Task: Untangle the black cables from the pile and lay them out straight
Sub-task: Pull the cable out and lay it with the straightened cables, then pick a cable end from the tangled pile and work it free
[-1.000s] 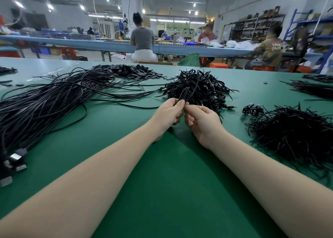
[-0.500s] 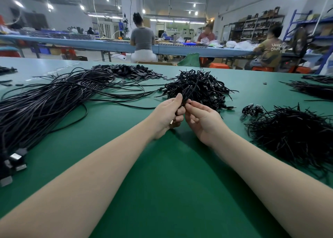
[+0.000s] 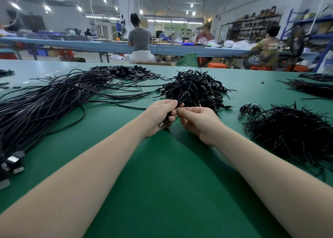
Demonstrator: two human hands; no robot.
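A tangled pile of short black cables (image 3: pixel 195 89) sits on the green table (image 3: pixel 162 183) just beyond my hands. My left hand (image 3: pixel 160 116) grips a thin bundle of black cable (image 3: pixel 186 93) that rises out of the fist toward the pile. My right hand (image 3: pixel 198 122) is close beside it, its fingertips pinching at the same cable near my left thumb. A long sheaf of laid-out black cables (image 3: pixel 41 104) stretches across the left of the table, ending in plugs (image 3: pixel 12 163) near the front left edge.
A heap of short black ties or cable pieces (image 3: pixel 292 135) lies at the right, with a few coiled cables (image 3: pixel 249 109) beside it. Flat black parts (image 3: pixel 126 71) are piled at the back. More cable bundles (image 3: pixel 313 89) sit far right. People sit at a far bench (image 3: pixel 108 46).
My left fingers have curled tighter round the cable and my right fingertips have closed in on it. Both hands have stayed in the same spot before the pile.
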